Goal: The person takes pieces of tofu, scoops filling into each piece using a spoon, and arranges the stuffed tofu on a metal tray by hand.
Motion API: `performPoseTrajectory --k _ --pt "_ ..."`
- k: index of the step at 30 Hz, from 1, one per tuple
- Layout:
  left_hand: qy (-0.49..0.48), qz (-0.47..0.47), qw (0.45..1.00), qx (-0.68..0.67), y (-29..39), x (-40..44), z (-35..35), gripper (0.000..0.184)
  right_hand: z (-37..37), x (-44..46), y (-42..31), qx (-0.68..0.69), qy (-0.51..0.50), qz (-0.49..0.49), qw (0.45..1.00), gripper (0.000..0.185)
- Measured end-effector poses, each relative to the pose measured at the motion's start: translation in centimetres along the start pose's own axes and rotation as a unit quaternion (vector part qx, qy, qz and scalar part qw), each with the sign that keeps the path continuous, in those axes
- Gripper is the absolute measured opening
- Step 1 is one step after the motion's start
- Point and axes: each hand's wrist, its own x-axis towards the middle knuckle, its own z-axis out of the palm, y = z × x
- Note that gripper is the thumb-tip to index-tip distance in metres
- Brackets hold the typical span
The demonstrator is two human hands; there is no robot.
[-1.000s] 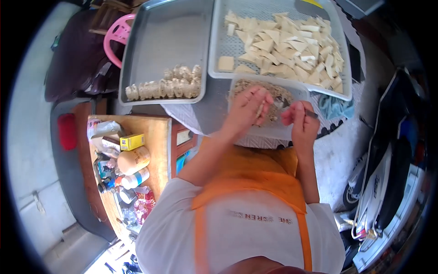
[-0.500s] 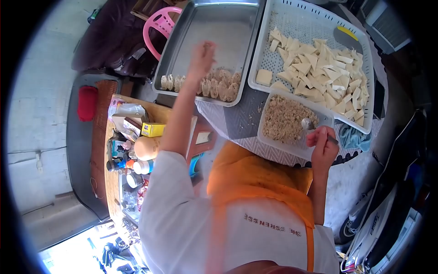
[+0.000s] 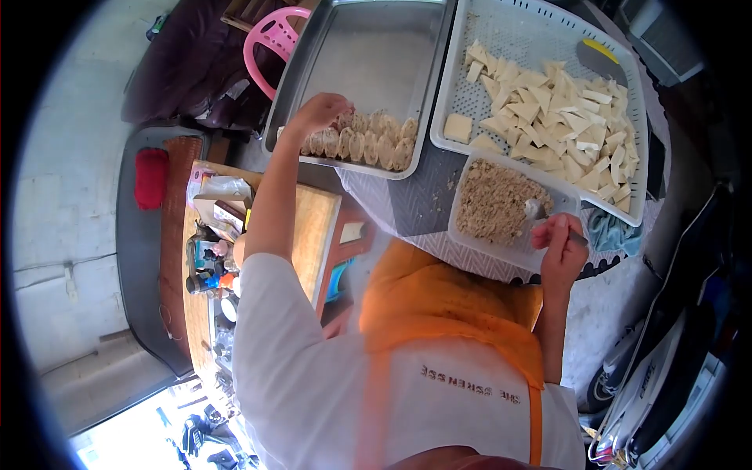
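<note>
Across right hand (image 3: pixel 559 249), a spoon (image 3: pixel 535 209).

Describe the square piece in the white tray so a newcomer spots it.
Find the big white tray, right of the metal tray. At its near left corner, beside the heap of pale pieces, lies a squared slab; most neighbours are pointed wedges.

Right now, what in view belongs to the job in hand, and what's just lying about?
In the job:
silver metal spoon, in the right hand
translucent plastic tub of crumbly brown mix
shallow silver metal tray with filled pieces, left hand over it
white perforated plastic tray of pale cut pieces

Seemingly just lying about:
pink plastic chair
red soft bundle
pale blue crumpled cloth
</note>
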Motion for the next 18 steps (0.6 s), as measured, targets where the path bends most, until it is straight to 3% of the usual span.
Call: performPoseTrajectory --k 3,6,10,12,13,16,18 --pt "0.02 -0.015 0.999 0.03 2.1 -1.5 0.5 0.041 0.0 0.0 -0.1 -0.002 0.001 -0.01 1.0 0.03" --pt "0.013 -0.06 0.993 0.102 3.2 -1.6 0.6 0.04 -0.1 -0.1 0.2 -0.006 -0.003 -0.021 1.0 0.029" --pt "0.08 0.099 0.984 0.121 2.9 -0.1 1.6 0.036 -0.2 -0.3 0.1 -0.005 0.003 -0.005 1.0 0.028" --pt "0.08 0.029 0.975 0.205 7.2 -0.5 2.4 0.036 -0.1 -0.3 0.2 0.017 0.007 0.011 1.0 0.027" --pt "0.14 0.153 0.934 0.29 6.5 1.0 2.8 0.032 -0.2 -0.3 0.2 0.007 -0.001 0.003 1.0 0.027" --pt "0.202 0.277 0.93 0.136 10.7 2.0 7.3 0.027 0.0 -0.3 0.0 0.005 0.004 0.02 1.0 0.026" --pt "0.115 0.338 0.934 0.009 14.3 2.4 11.2 0.024 -0.1 -0.2 0.0 0.006 -0.001 0.01 1.0 0.025"
